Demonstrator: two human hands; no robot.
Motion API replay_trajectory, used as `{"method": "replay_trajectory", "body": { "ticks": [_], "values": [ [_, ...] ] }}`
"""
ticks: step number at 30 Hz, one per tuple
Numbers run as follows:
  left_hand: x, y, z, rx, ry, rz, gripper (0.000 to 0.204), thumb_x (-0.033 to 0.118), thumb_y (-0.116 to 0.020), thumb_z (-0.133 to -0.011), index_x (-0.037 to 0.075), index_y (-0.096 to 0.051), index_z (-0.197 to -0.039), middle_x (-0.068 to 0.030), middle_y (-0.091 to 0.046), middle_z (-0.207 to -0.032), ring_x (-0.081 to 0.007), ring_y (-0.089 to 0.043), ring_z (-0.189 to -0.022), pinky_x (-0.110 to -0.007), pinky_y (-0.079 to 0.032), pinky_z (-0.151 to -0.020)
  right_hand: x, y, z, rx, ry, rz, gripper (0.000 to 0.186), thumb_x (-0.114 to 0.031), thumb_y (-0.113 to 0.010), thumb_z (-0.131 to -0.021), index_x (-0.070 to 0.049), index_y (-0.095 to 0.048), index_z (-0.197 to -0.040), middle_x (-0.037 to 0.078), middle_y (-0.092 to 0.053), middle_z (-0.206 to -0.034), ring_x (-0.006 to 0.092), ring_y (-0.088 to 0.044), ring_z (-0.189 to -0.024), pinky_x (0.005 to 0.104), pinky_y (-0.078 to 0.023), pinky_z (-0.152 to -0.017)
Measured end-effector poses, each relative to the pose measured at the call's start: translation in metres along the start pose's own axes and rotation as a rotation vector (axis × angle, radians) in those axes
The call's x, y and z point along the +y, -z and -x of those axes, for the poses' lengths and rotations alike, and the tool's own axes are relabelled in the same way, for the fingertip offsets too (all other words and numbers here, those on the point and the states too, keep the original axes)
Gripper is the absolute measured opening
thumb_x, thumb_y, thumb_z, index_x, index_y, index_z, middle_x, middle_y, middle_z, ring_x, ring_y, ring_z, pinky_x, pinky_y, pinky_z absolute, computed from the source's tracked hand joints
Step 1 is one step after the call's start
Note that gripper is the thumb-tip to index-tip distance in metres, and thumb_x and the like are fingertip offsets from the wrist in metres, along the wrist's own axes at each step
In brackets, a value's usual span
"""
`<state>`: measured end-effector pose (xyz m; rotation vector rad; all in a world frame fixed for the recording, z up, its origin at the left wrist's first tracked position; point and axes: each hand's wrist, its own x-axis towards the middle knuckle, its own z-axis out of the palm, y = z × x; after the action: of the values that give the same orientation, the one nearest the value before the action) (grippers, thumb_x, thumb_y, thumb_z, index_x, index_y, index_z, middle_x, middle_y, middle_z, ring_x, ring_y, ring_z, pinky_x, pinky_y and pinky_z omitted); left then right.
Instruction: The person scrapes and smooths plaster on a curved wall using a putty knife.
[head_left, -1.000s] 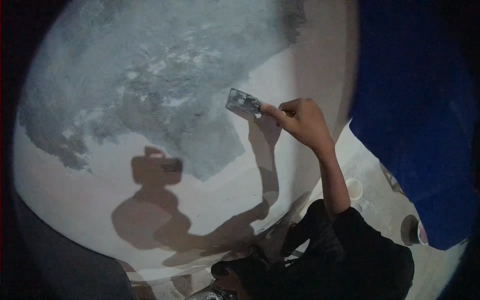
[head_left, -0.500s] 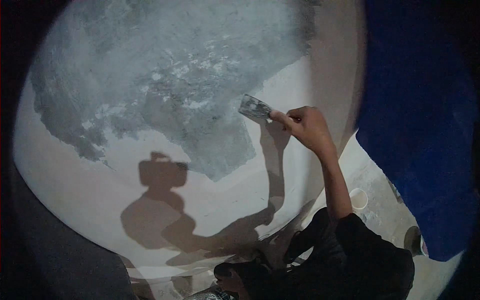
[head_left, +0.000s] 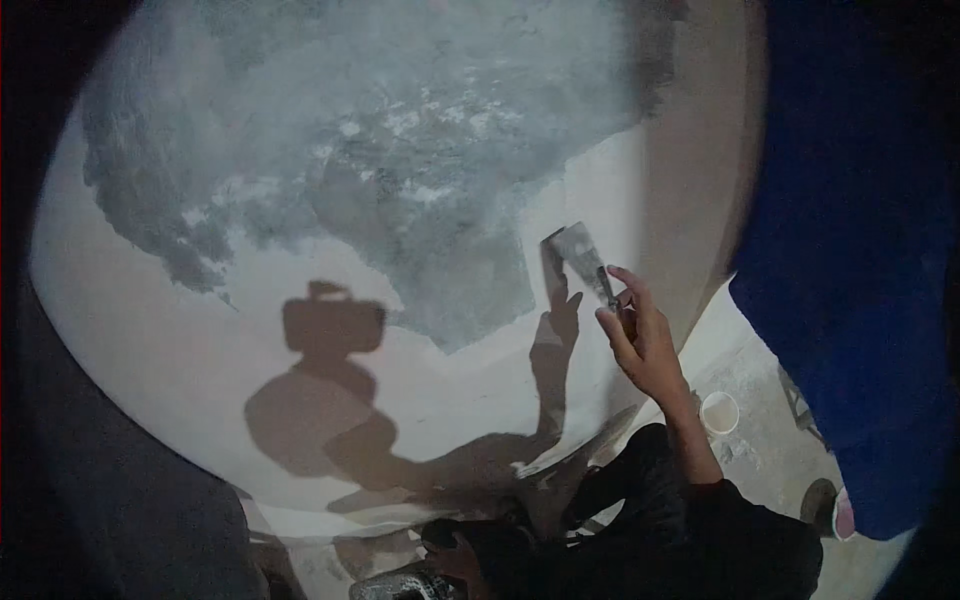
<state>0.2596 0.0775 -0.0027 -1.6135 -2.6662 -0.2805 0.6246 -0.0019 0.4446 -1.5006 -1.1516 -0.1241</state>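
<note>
My right hand (head_left: 640, 340) grips a putty knife by its handle, with the smeared blade (head_left: 581, 250) pointing up-left, at or very close to a large curved white surface (head_left: 480, 390). A rough grey coating (head_left: 400, 200) covers much of that surface, just left of the blade. My left hand (head_left: 458, 558) is low at the bottom by my dark-clothed leg, fingers curled and partly hidden, beside a grey-smeared object (head_left: 400, 585) that I cannot make out. Shadows of my head and right arm fall across the white surface.
A blue sheet (head_left: 840, 280) runs down the right side. On the pale grey floor (head_left: 760, 440) stand a white cup-like container (head_left: 720, 412) and, further right, a pink-and-white container (head_left: 842, 512) partly behind the sheet. My dark-clothed legs fill the lower middle.
My right hand has moved right and down, and the knife has turned from nearly sideways to pointing steeply up-left. The view has shifted, so the coated surface appears further right.
</note>
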Motion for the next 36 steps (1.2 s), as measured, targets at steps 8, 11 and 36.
{"method": "replay_trajectory", "body": {
  "ticks": [8,11,36],
  "values": [
    [0.002,-0.006,0.000,0.022,0.026,0.054,0.091,0.064,-0.055,-0.076,0.008,-0.027,-0.141,-0.0316,-0.039,-0.129,-0.0438,-0.045,-0.115,-0.053,-0.041,-0.089,0.002,-0.032,-0.004,-0.033,0.070,0.294,0.055,-0.003,-0.044,-0.092,-0.018,-0.029,-0.143,0.013,-0.049,-0.084,0.0228,-0.054,-0.069,0.0379,-0.049,-0.065],
    [0.012,0.002,0.011,0.016,0.006,0.059,0.089,0.060,-0.060,-0.074,0.008,-0.029,-0.139,-0.0302,-0.040,-0.128,-0.0421,-0.047,-0.113,-0.052,-0.042,-0.088,0.008,-0.038,-0.017,0.028,0.103,0.286,0.058,-0.002,-0.043,-0.091,-0.018,-0.026,-0.144,0.013,-0.049,-0.084,0.0225,-0.054,-0.071,0.0372,-0.049,-0.065],
    [0.021,0.052,0.019,0.025,-0.028,0.193,0.086,0.054,-0.063,-0.074,0.004,-0.033,-0.137,-0.0282,-0.049,-0.118,-0.0406,-0.050,-0.109,-0.051,-0.041,-0.089,0.013,-0.036,-0.010,-0.038,0.040,0.237,0.063,0.003,-0.041,-0.087,-0.019,-0.027,-0.144,0.017,-0.055,-0.084,0.0235,-0.053,-0.069,0.0361,-0.047,-0.068]
  ]
}}
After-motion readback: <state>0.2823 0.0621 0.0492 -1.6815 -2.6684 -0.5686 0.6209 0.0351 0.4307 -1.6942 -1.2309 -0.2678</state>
